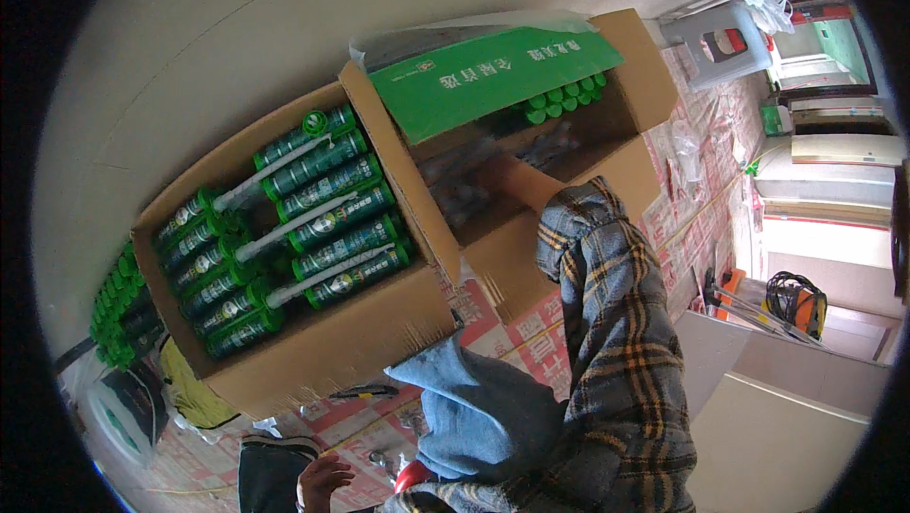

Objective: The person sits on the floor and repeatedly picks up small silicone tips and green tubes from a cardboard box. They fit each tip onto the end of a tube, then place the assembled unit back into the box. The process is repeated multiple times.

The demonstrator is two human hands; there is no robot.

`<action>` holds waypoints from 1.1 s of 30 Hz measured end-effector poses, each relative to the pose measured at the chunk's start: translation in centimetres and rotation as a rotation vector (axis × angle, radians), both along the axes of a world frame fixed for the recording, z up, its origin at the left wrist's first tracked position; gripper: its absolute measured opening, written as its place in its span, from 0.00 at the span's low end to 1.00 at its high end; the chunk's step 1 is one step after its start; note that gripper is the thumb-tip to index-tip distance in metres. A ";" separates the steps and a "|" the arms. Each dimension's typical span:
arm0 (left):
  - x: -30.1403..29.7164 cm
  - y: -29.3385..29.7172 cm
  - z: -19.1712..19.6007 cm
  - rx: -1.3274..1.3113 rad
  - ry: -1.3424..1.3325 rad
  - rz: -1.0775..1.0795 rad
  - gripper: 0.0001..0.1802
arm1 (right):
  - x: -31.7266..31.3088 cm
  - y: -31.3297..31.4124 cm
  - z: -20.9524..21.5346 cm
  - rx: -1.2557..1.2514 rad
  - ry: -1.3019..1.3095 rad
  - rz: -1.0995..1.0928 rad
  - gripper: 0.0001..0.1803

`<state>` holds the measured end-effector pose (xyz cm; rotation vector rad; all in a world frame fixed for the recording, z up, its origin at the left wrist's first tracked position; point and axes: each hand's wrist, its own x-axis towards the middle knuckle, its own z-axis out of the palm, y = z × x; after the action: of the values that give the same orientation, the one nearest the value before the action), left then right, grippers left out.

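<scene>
My right arm (621,304), in a grey plaid sleeve, reaches down into an open cardboard box (517,276). Inside it, my right hand (479,172) is smeared by motion, so its fingers and anything in them cannot be made out. Beyond the hand, several green-capped tubes (566,99) stand along the far side, below a raised green printed flap (498,72). Left of this box is a second cardboard box (332,357), full of dark green cartridge tubes (327,210) with whitish long nozzles (284,235) lying across them. My left hand is out of view.
Another person's hand (324,480), apparently, shows at the lower edge beside a dark shoe (277,447). More green-capped tubes (116,309) stand at far left. A grey plastic container (720,46) and an orange-and-black machine (798,306) sit rightward on the red-and-white covered floor (678,229).
</scene>
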<state>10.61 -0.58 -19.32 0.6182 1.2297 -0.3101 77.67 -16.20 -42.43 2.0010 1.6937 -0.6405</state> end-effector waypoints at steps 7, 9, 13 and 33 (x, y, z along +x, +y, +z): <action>0.2 0.1 0.7 -0.011 0.037 0.053 0.21 | -2.1 1.6 6.8 -0.254 0.061 -0.109 0.25; 0.5 0.1 0.9 -0.005 0.022 0.037 0.21 | -2.2 2.0 8.6 -0.252 0.087 -0.068 0.28; 1.0 0.2 1.0 -0.061 0.009 0.090 0.20 | -2.7 2.5 11.4 -0.252 0.137 -0.152 0.37; 2.5 -0.3 5.6 0.075 0.035 -0.072 0.19 | -4.3 -3.9 16.2 0.922 0.568 -1.285 0.18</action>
<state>13.15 -0.84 -13.72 0.7256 1.2586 -0.3368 73.35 -20.09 -26.22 3.8738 0.6567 -0.9481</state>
